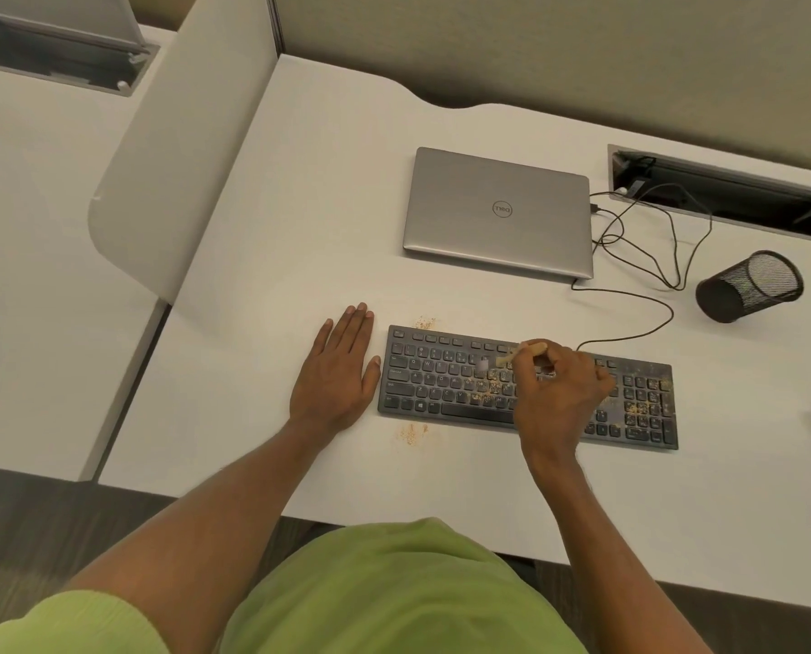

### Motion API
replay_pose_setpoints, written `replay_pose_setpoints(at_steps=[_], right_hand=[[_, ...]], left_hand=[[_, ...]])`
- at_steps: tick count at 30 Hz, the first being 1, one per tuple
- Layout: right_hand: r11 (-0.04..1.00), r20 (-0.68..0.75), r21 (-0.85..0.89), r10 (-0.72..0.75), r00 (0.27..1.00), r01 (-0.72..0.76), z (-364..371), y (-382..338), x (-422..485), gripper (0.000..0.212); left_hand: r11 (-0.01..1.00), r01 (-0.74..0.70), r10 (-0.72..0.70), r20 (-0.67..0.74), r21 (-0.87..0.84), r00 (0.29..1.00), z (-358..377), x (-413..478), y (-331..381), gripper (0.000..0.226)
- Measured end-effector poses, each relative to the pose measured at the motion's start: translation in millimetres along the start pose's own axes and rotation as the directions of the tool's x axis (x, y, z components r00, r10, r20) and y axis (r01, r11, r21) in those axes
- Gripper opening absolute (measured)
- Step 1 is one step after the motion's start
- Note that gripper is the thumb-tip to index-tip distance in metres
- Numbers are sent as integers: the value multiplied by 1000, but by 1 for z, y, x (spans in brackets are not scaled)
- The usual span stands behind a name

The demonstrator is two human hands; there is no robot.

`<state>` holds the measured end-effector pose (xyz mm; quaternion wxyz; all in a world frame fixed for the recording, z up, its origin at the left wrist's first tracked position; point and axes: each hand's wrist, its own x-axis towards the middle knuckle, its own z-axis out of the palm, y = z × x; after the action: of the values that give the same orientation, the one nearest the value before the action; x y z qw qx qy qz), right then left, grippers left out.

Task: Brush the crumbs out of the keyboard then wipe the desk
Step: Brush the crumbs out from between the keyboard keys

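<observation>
Seemingly a brush [525, 353] pinched in right hand [559, 394] over keyboard [434, 377]; left hand [335, 380] flat on desk [318, 219].

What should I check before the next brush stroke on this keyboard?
1. Brush gripped by right hand: ok.
2. Left hand steadying keyboard: cannot tell; it lies flat on the desk beside the keyboard's left end.
3. Keys clean: not ok; crumbs on the middle keys and number pad.
4. Desk clean: not ok; crumb piles in front of and behind the keyboard.
5. Keyboard cable out of the brush's path: ok.
6. Wiping cloth at hand: cannot tell.
</observation>
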<state>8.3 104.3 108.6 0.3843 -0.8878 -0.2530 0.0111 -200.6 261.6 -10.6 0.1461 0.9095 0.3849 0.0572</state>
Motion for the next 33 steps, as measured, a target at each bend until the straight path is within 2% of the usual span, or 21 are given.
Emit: replay_pose_setpoints(at_steps=[3,10,16,22,28,33], right_hand=[[1000,-20,19,-13,1000,13,0,-2,0,12],[999,42,-19,-38,998,39,3,9,-6,13],[997,-17,7,-72,997,72,-2,0,-8,8],[997,47,-31,-73,996,75,-2,8,-9,13],[998,-29,-39,-52,998,51,-7,4,-4,11],[998,13,-55,-37,999,38,-2,15,-3,18]], left_hand=[[1000,0,0,5,0,1000,1,0,-1,68],[1000,0,0,8,-4,1000,1,0,-1,69],[1000,-1,1,16,-6,1000,1,0,-1,69],[1000,-4,4,7,-3,1000,2,0,-1,69],[1000,-4,4,4,0,1000,2,0,-1,69],[1000,-7,7,-1,-4,1000,2,0,-1,69]])
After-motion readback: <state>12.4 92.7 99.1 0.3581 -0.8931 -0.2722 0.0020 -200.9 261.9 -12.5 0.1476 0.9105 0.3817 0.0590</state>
